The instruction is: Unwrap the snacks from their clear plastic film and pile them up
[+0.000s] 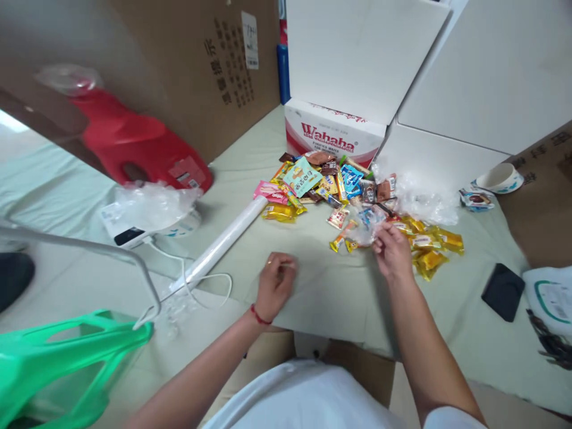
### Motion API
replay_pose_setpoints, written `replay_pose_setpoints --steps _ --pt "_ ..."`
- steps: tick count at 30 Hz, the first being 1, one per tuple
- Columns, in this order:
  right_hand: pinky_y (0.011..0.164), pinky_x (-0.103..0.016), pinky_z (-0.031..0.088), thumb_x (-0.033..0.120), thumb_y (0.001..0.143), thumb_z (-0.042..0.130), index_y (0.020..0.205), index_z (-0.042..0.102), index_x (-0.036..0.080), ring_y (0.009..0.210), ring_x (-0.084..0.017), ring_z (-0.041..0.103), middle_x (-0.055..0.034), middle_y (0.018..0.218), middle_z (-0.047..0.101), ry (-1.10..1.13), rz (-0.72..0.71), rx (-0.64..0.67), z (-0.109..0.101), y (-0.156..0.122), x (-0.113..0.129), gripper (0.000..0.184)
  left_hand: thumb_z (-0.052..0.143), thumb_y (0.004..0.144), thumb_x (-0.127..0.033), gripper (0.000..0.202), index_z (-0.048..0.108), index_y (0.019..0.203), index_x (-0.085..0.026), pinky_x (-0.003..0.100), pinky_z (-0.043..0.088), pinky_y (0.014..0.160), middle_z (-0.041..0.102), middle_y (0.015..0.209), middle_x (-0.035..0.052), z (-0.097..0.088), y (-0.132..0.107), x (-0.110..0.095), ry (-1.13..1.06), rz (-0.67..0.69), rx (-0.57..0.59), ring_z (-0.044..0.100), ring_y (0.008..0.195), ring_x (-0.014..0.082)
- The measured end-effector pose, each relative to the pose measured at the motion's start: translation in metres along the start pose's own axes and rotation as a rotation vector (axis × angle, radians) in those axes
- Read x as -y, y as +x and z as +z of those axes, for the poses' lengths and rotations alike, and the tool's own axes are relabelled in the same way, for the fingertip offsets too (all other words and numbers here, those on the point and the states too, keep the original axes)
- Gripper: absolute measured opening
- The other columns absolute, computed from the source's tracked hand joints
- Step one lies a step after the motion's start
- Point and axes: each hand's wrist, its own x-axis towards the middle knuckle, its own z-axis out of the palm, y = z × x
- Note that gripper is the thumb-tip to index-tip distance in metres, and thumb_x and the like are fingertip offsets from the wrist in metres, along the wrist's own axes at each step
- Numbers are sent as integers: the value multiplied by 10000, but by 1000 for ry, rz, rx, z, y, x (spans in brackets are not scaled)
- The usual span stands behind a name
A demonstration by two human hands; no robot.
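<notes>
My right hand (pixel 393 249) pinches a crumpled clear plastic bag (pixel 364 232) just above the table, at the front of a heap of wrapped snacks (pixel 328 182). Beneath and beside the bag lie small yellow-and-orange packets (pixel 339 241) and a red-and-white packet (pixel 338 217). Several yellow-wrapped snacks (pixel 426 241) lie right of that hand. My left hand (pixel 276 286), a red cord at its wrist, is curled closed over the cloth in front of the heap; whatever its fingers might hold is hidden. Left of the heap are a pink packet (pixel 270 192) and another yellow packet (pixel 279 212).
A Wahaha carton (pixel 335 134) stands behind the heap, with clear plastic (pixel 426 199) to its right. A white roll (pixel 223 241), a cable (pixel 184 268) and a red jug (pixel 143 146) are at left. A bowl (pixel 498 179) and dark flat object (pixel 503 292) lie right. A green bag (pixel 67 345) hangs lower left.
</notes>
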Motion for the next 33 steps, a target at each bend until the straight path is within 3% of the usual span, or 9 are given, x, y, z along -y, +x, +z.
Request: replay_pose_setpoints --steps 4,7,11,14,17,20,23,29,33 --pt "406 -123 290 334 631 911 864 616 213 486 -34 353 74 669 536 198 199 111 17 -59 -13 395 789 777 -526 633 540 1276 -225 337 570 840 608 1298 131 51 17 -7 -463 -270 34 648 1140 245" --pt "397 -111 305 303 636 918 862 615 217 469 -27 334 79 654 524 270 272 177 10 -73 -19 388 830 732 -494 604 631 1220 -199 340 572 833 665 1225 134 72 27 -7 -548 -380 218 669 1090 255" --pt "388 -106 329 266 634 908 882 623 214 462 -27 346 81 648 512 400 304 159 -15 -78 -25 381 806 736 -403 297 692 892 -177 369 558 890 685 1022 97 67 23 -5 -379 -359 174 656 1032 253" --pt "374 -98 317 250 636 898 904 636 205 459 -23 351 76 664 532 454 316 134 -30 -86 -29 377 788 774 -409 435 646 1127 -196 400 520 996 635 1266 136 62 15 -12 -263 -290 -66 598 1221 278" --pt "344 -112 274 280 639 887 939 661 196 442 -27 333 69 657 536 440 359 181 -37 -96 -34 385 819 758 -449 580 607 1232 -190 397 484 1032 622 1345 159 67 12 -26 -206 -234 12 568 1298 295" --pt "341 -139 253 322 660 873 931 674 192 429 -34 297 70 628 505 368 376 249 -44 -100 -34 361 817 740 -450 343 685 920 -190 317 495 868 720 975 70 76 12 -35 -154 -181 262 656 1006 243" --pt "393 -155 301 393 683 882 902 668 201 478 -48 346 57 670 515 234 275 152 -53 -97 -31 361 627 887 -456 308 597 715 -202 258 386 626 527 618 -31 79 7 -37 -160 -216 238 501 632 142" --pt "665 -264 515 583 722 834 1141 691 252 834 -165 591 -39 1022 677 -204 -32 -23 -40 -104 -33 553 554 949 -480 308 535 792 -215 241 299 565 376 619 -68 82 -18 -43 -248 -162 101 343 580 114" --pt "678 -290 481 545 738 803 966 755 205 714 -160 556 -25 835 687 -413 -35 50 -30 -104 -36 413 559 945 -504 311 524 823 -220 233 302 540 386 626 -70 79 -17 -37 -377 -211 107 346 563 109"
